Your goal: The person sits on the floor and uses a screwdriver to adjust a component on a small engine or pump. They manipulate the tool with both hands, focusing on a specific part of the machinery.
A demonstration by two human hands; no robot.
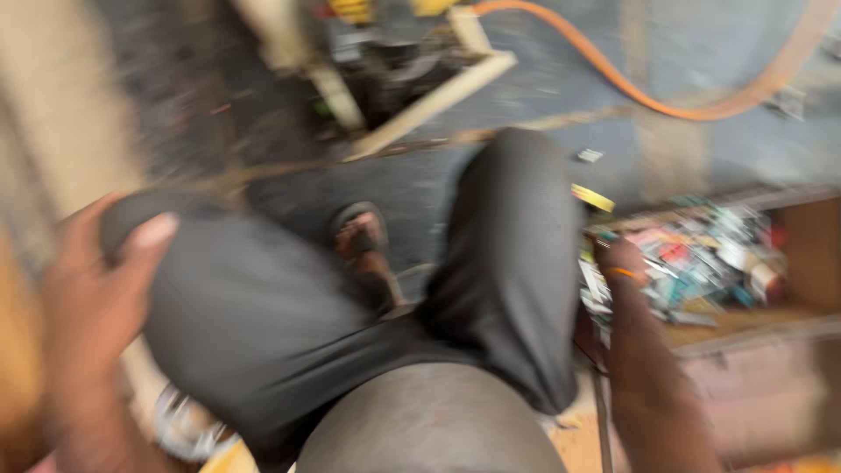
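The left hand (92, 289) rests cupped over the left knee (144, 223) of the dark trousers, thumb on top, holding only the cloth. The right hand (624, 263) reaches into a wooden drawer (793, 263) of small mixed parts (701, 254) at the right; blur hides its fingers, so its grip cannot be told, though something thin and orange seems to lie at it. Between the 2 legs a sandalled foot (361, 236) stands on the grey floor (561, 79). An orange hose (666, 105) curves beyond.
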